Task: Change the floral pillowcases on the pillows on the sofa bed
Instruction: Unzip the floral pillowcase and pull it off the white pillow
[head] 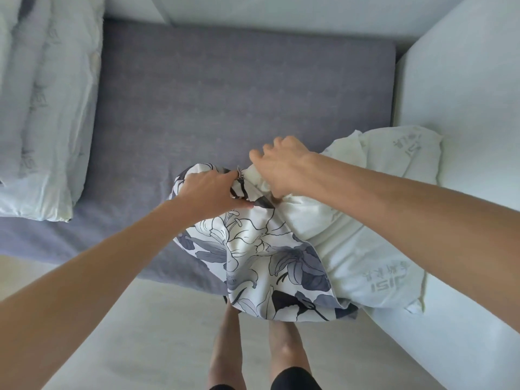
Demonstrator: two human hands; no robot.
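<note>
Left pillow [42, 108] cut off by the frame edge; pillowcase [253, 249] covers part of the nearer pillow [365, 249]; printed lettering unreadable.

I see the sofa bed [230, 102] covered in a grey-purple sheet, its near edge meeting a pale floor [146, 333]. At the far left two bare white pillows [42, 108] lie on it, possibly stacked. At the near right lies another white pillow [365, 243], partly under a floral pillowcase [261, 257].
</note>
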